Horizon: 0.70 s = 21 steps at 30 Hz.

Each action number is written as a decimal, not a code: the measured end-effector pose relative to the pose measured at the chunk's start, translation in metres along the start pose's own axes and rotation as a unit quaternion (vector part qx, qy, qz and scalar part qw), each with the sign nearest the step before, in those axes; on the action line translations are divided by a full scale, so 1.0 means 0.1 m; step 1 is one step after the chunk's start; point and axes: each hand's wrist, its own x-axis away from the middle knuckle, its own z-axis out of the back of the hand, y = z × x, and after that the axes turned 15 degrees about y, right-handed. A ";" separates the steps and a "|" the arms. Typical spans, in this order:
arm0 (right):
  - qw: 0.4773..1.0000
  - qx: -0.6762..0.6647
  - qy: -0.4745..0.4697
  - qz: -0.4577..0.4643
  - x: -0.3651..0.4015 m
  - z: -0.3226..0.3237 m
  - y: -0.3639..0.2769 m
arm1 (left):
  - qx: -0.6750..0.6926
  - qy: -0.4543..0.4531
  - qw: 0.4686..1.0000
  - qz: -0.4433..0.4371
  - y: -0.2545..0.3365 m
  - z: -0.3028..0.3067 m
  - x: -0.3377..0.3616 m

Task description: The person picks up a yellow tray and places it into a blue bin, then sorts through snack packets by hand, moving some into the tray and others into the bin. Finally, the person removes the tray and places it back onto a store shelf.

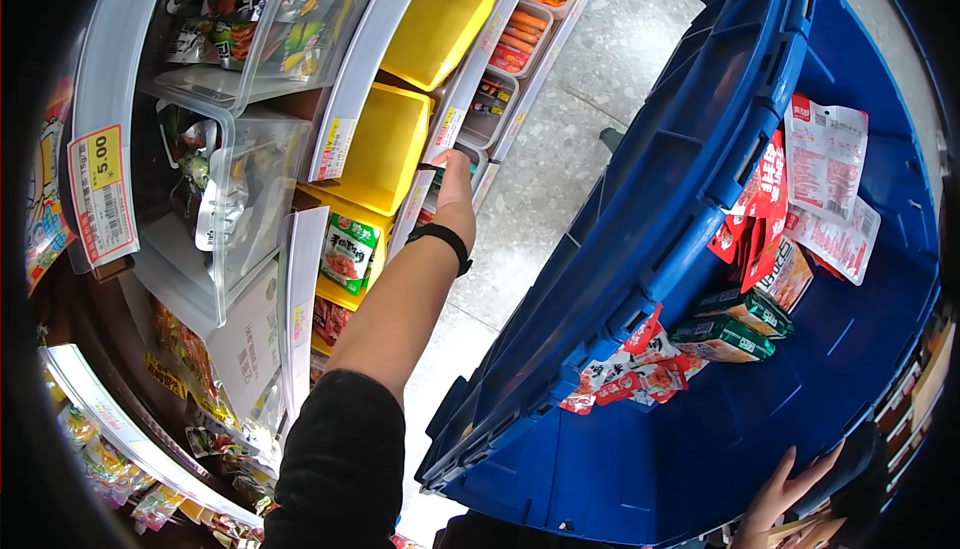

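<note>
My left hand (455,189), with a black band at the wrist, reaches to the low shelf edge beside a small clear tray (468,161); most of its fingers are hidden. My right hand (785,497) is at the lower right, by the near rim of a large blue bin (620,479), its visible fingers apart. Inside the bin lie red-and-white packets (828,154), green boxes (722,339) and small red-and-white packs (640,374). A green packet (350,252) stands in a yellow tray near my left forearm.
Shelves on the left hold yellow trays (440,24), clear bins (255,184) of packets and a 5.00 price tag (103,194). An orange-packed tray (520,39) is farther along. Grey floor (530,219) shows between shelves and bin. The bin's raised lid (650,159) stands beside my left arm.
</note>
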 end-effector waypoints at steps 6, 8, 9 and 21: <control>1.000 -0.016 0.001 -0.007 0.01 -0.01 0.01 | 0.013 0.012 1.000 -0.009 -0.03 0.00 0.03; 1.000 -0.025 -0.004 -0.009 0.01 0.00 0.02 | -0.008 -0.003 1.000 -0.020 -0.03 0.01 0.02; 1.000 -0.025 -0.004 -0.010 0.01 0.00 0.02 | -0.008 -0.003 1.000 -0.021 -0.04 0.01 0.01; 1.000 -0.008 -0.004 0.004 0.01 0.00 0.04 | -0.035 -0.016 0.999 -0.023 0.11 -0.17 -0.10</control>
